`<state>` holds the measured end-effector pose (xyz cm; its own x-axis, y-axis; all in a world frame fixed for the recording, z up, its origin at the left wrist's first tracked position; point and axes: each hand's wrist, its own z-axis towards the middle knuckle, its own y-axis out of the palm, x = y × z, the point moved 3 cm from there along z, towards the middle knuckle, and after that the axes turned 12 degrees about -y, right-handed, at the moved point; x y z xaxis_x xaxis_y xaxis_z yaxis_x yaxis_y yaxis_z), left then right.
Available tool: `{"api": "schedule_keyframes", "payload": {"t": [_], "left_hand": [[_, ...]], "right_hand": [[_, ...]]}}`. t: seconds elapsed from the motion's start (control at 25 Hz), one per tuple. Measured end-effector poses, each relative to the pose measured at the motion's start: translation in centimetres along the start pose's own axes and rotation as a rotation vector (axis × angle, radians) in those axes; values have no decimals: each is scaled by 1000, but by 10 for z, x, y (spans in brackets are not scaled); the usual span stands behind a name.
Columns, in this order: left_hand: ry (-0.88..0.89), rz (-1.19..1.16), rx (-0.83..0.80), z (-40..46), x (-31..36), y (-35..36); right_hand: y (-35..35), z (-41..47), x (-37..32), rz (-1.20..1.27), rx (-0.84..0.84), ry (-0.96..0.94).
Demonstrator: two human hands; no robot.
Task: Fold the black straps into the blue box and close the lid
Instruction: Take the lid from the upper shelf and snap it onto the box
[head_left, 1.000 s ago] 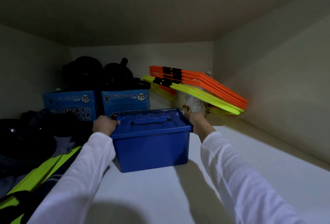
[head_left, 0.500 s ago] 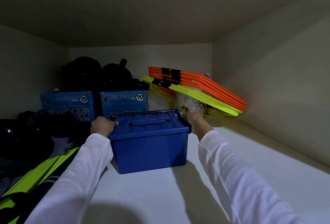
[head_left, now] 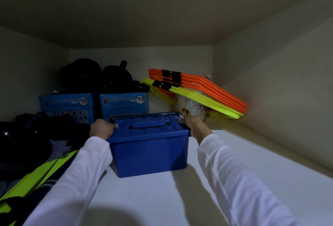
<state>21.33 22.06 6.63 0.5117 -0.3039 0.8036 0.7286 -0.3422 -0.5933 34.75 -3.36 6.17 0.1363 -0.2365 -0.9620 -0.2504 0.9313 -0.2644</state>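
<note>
A blue box (head_left: 149, 155) with its lid (head_left: 149, 123) down and a moulded handle on top stands on a white shelf (head_left: 162, 195) inside a cupboard. My left hand (head_left: 101, 129) grips the box's left rim, thumb on the lid. On the opposite rim my right hand (head_left: 195, 124) holds the box by the latch. Both arms wear white sleeves. No black straps show outside the box.
Two light-blue "Lucky Star" cartons (head_left: 93, 107) stand right behind the box with black gear (head_left: 100, 76) on top. Orange and yellow flat bars (head_left: 198, 90) lean in the back right corner over a white bag (head_left: 193, 107). Dark clothes and neon-yellow fabric (head_left: 36, 173) lie at left.
The box and both hands have slid slightly toward me and to the left, away from the cartons; the grip on both rims is unchanged.
</note>
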Motion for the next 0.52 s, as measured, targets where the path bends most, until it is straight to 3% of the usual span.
{"api": "schedule_keyframes", "payload": {"t": [0.24, 0.4, 0.52], "left_hand": [[-68, -20, -15, -2, -4, -2], [-181, -34, -139, -3, -10, -1], [-155, 10, -116, -6, -5, -2]], "right_hand": [[0, -1, 2, 54, 21, -7], [1, 1, 3, 56, 36, 2], [2, 3, 4, 58, 50, 1]]}}
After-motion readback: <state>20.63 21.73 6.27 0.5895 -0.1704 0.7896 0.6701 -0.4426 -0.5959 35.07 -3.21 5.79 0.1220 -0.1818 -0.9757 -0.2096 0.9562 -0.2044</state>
